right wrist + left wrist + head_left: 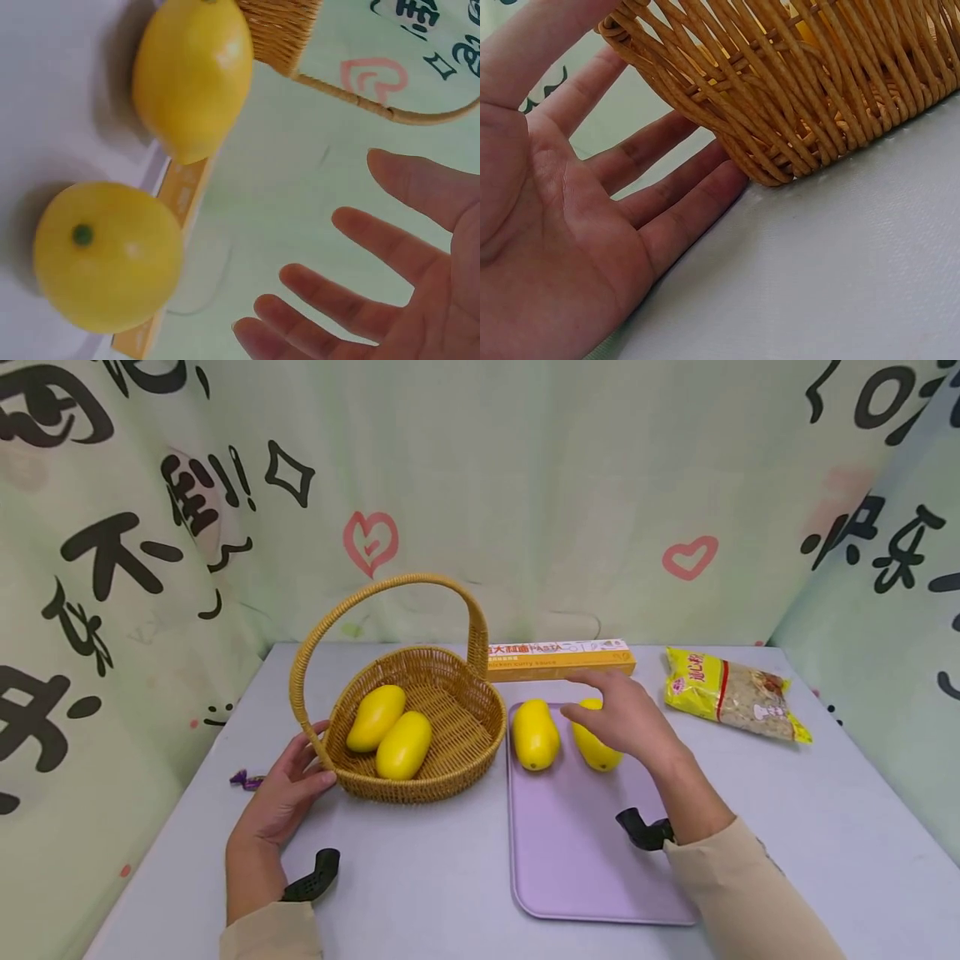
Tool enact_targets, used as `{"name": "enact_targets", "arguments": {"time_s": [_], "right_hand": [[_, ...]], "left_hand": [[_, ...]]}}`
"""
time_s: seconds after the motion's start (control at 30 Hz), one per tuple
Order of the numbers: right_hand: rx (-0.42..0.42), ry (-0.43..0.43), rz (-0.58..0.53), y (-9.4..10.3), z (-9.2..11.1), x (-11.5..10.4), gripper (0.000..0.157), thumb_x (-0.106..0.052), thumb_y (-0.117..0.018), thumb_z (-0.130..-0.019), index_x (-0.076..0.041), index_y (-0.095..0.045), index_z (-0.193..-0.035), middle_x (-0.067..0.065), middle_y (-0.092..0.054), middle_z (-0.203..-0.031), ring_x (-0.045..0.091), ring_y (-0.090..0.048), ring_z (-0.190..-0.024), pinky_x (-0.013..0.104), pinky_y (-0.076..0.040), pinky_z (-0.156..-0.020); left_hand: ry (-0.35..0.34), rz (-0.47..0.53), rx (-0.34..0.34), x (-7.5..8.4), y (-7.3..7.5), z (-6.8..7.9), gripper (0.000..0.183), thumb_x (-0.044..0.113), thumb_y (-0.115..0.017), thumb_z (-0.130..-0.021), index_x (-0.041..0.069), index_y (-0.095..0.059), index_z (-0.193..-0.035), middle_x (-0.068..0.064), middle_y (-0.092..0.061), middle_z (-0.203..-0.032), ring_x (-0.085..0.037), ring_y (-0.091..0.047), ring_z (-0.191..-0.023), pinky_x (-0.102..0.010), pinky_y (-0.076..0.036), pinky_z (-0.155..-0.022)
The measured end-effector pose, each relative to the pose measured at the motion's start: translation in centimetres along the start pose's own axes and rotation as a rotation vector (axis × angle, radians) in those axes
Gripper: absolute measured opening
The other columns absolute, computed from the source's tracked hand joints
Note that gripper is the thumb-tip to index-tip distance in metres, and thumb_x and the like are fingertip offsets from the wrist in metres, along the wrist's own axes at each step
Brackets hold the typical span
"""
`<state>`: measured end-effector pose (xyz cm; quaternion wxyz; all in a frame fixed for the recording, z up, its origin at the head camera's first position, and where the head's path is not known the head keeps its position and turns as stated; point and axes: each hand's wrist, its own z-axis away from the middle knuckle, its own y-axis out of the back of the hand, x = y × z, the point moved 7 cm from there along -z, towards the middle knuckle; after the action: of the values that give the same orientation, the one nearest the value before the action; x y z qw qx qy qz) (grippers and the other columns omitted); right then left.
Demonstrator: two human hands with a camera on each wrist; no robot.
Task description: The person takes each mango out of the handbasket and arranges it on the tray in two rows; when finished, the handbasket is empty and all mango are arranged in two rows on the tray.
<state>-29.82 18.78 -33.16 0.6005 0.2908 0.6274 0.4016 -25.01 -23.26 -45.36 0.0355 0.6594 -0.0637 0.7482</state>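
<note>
My left hand point(279, 802) is at the left end of a wicker basket point(457, 727), its thumb and extended fingers touching the outside by the handle's foot. In the left wrist view the fingers point(694, 199) lie nearly straight against the woven wall. Inside the basket sit two yellow mangoes, one point(377, 718) behind the other point(405, 746). Over a purple tray point(585, 868), my right hand point(630, 714) hovers with its fingers spread and nothing held. Two more mangoes lie on the tray's far part; the right one point(596, 747) is partly hidden by that hand, the left one point(536, 735) beside it.
An orange pasta box point(558, 662) lies along the table's back edge, behind the tray. A yellow-and-clear food bag point(738, 695) is at the back right. Left of the basket there is a small purple-wrapped candy point(243, 780). A printed curtain hangs around the table.
</note>
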Motion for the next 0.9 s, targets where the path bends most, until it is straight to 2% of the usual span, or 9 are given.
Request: {"name": "enact_targets", "arguments": {"time_s": [0.17,0.37,0.6,0.7,0.8,0.9], "right_hand": [[-0.009,0.047,-0.025,0.5,-0.2,-1.3,0.056,-0.034,-0.067,-0.099,-0.011,-0.056,-0.149,0.019,-0.052,-0.153,0.045,-0.051,-0.134,0.064,-0.044,-0.108],[-0.068,0.065,-0.077,0.0,-0.8,-3.3,0.055,-0.036,-0.067,-0.099,-0.017,-0.056,-0.149,0.02,-0.055,-0.15,0.044,-0.054,-0.13,0.057,-0.05,-0.102],[-0.103,0.058,-0.12,-0.5,-1.7,-5.7,0.056,-0.036,-0.066,-0.099,-0.019,-0.053,-0.151,0.02,-0.058,-0.145,0.04,-0.058,-0.128,0.056,-0.051,-0.102],[-0.119,0.068,-0.134,-0.8,-2.2,-6.7,0.058,-0.036,-0.067,-0.098,-0.018,-0.053,-0.151,0.02,-0.059,-0.143,0.039,-0.058,-0.127,0.054,-0.05,-0.101],[-0.145,0.083,-0.153,-1.2,-2.8,-7.7,0.059,-0.036,-0.068,-0.097,-0.018,-0.054,-0.151,0.02,-0.06,-0.141,0.036,-0.063,-0.116,0.047,-0.054,-0.093],[-0.189,0.082,-0.183,-1.9,-3.4,-8.6,0.058,-0.035,-0.069,-0.097,-0.016,-0.055,-0.149,0.02,-0.061,-0.138,0.031,-0.067,-0.097,0.037,-0.057,-0.079]], "left_hand": [[0.001,0.0,-0.004,0.0,-0.2,0.0,0.076,0.008,-0.067,-0.099,0.03,-0.03,-0.162,-0.011,-0.016,-0.172,-0.024,-0.04,-0.143,-0.016,-0.046,-0.104],[0.002,0.001,0.0,0.0,-0.1,0.0,0.075,0.008,-0.067,-0.1,0.029,-0.029,-0.162,-0.011,-0.016,-0.172,-0.025,-0.039,-0.144,-0.015,-0.046,-0.102],[0.01,-0.008,0.006,0.0,0.0,0.0,0.076,0.009,-0.068,-0.099,0.03,-0.03,-0.161,-0.01,-0.017,-0.172,-0.026,-0.038,-0.145,-0.021,-0.044,-0.109],[0.012,-0.013,0.009,0.0,0.0,0.1,0.076,0.009,-0.068,-0.099,0.03,-0.03,-0.162,-0.01,-0.017,-0.172,-0.027,-0.038,-0.146,-0.029,-0.04,-0.116],[0.013,-0.014,0.007,0.0,0.0,0.0,0.076,0.009,-0.067,-0.099,0.03,-0.029,-0.162,-0.01,-0.016,-0.172,-0.029,-0.036,-0.148,-0.038,-0.034,-0.121],[0.012,-0.008,0.006,-0.1,0.0,0.0,0.077,0.009,-0.068,-0.099,0.03,-0.03,-0.162,-0.01,-0.016,-0.172,-0.031,-0.034,-0.149,-0.035,-0.037,-0.12]]}}
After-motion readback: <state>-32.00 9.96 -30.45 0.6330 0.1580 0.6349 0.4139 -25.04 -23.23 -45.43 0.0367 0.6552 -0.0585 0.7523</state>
